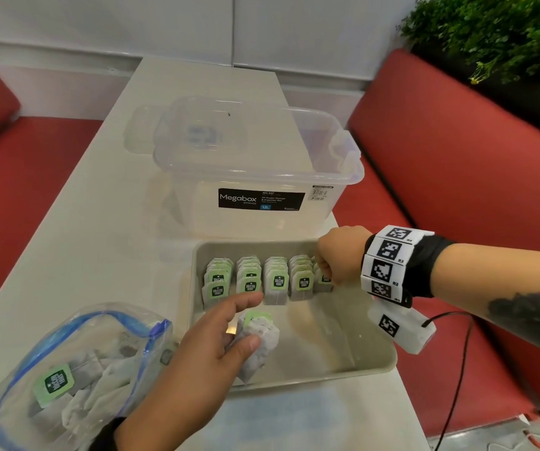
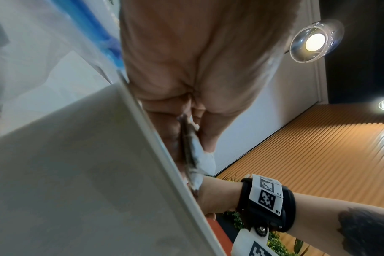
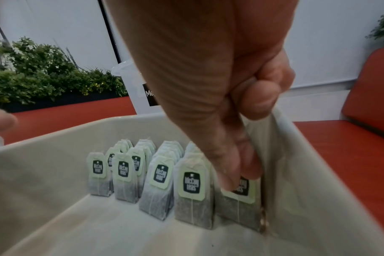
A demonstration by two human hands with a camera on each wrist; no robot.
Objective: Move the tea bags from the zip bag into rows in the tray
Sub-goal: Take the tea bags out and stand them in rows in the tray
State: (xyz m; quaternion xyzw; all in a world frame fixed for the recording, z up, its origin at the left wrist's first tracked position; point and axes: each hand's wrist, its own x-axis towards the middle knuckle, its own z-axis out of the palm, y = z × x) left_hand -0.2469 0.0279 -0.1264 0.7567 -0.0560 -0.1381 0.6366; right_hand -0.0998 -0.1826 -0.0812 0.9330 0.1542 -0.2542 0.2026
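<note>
A grey tray (image 1: 343, 362) holds several rows of standing tea bags (image 1: 276, 281) with green tags along its far side. My left hand (image 1: 242, 336) pinches a small bunch of tea bags (image 1: 262, 340) over the tray's near left part, index finger stretched out. My right hand (image 1: 325, 270) reaches down at the tray's far right corner, where its fingertips (image 3: 228, 181) grip the top of the rightmost tea bag (image 3: 237, 207). The clear zip bag (image 1: 66, 369) with a blue seal lies at the lower left, with more tea bags inside. In the left wrist view the held bunch (image 2: 193, 152) shows edge-on beside the tray wall (image 2: 77, 173).
A clear lidded Megabox storage box (image 1: 262, 177) stands just behind the tray on the white table (image 1: 83, 239). Red bench seats (image 1: 441, 177) run along both sides. A cable (image 1: 457, 369) hangs from my right wrist unit. Green plants (image 1: 496, 37) sit at the far right.
</note>
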